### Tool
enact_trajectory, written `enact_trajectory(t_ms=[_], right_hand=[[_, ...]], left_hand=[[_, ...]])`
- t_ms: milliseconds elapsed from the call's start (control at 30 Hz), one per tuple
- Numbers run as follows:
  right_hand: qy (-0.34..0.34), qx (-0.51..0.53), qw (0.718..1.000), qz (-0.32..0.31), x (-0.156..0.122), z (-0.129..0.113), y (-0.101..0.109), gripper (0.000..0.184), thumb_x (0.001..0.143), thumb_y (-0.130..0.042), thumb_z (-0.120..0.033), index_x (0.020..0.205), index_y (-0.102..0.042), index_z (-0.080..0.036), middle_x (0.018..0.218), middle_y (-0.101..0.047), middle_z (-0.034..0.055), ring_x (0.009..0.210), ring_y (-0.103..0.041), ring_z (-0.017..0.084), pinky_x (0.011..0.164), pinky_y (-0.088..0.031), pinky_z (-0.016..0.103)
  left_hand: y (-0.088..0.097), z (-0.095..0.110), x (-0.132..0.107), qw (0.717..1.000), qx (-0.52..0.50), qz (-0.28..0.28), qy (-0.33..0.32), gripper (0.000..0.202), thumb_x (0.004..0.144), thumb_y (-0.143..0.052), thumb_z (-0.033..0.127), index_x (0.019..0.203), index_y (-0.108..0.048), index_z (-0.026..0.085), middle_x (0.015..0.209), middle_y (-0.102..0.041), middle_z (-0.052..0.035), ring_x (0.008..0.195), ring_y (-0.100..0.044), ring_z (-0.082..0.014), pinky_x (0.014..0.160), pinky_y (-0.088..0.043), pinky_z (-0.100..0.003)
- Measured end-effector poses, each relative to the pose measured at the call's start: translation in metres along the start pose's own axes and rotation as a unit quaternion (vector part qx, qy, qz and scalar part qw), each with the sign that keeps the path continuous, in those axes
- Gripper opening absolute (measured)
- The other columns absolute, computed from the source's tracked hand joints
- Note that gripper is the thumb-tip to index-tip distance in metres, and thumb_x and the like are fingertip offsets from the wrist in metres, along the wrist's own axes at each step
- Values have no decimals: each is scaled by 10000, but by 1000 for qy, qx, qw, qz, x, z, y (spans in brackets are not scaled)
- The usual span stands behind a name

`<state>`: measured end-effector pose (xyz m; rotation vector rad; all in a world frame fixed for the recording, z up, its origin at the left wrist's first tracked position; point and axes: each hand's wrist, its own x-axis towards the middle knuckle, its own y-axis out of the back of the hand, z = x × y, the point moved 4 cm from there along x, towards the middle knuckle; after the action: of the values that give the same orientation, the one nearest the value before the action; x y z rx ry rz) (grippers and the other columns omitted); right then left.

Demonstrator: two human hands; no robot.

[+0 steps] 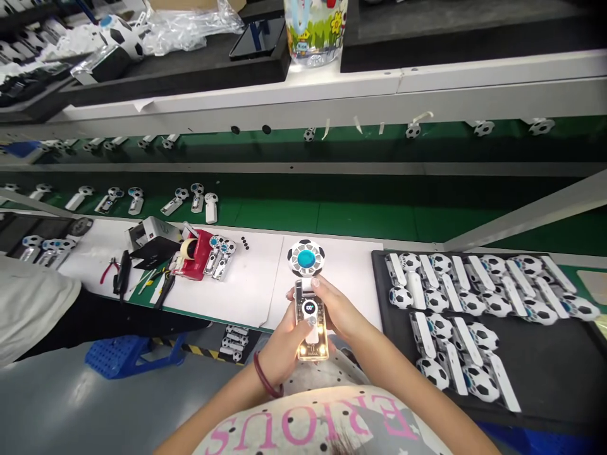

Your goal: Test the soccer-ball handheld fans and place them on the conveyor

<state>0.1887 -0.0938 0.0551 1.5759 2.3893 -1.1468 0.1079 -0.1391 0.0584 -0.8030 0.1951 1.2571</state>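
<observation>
Line table [190,314], white sheet [246,284] on it: left hand [279,344] and right hand [339,309] both in firm grip on clear handheld fan [310,316], held over sheet, display lit, soccer-ball fans in black tray [493,404] right.

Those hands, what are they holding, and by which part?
A clear handheld fan: the left hand grips the handle's middle, the right hand its top, below the round head.
</observation>
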Motion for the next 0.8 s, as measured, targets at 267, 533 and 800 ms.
enact_trajectory(t_ms=[267,533,800], right_hand=[[45,52,998,-2,-1,-3,7,322,798,-507,-485,901,-537,-181,811,-635,25,616,-595,125,533,-465,231],[14,12,1000,-24,-10,-1,3,361,816,-455,-512,1019,-485,-215,899,-628,33,382,-529,85,254,-330,189],[-11,-43,998,-34,-17,-1,-3,431,798,-448,-553,1087,-432,-234,759,-587,-4,280,-483,85,202,-284,176]], left_hand=[[3,-6,7,1000,14,1,-24,547,743,-574,447,1198,-385,209,737,-592,-22,644,-581,-171,597,-452,-289],[2,-7,2,998,12,-42,-47,596,770,-562,419,1257,-282,217,742,-584,-14,586,-579,-164,545,-447,-284],[6,-15,-7,995,-16,-56,-77,422,832,-503,364,1171,-323,186,707,-605,-15,625,-603,-153,569,-433,-258]])
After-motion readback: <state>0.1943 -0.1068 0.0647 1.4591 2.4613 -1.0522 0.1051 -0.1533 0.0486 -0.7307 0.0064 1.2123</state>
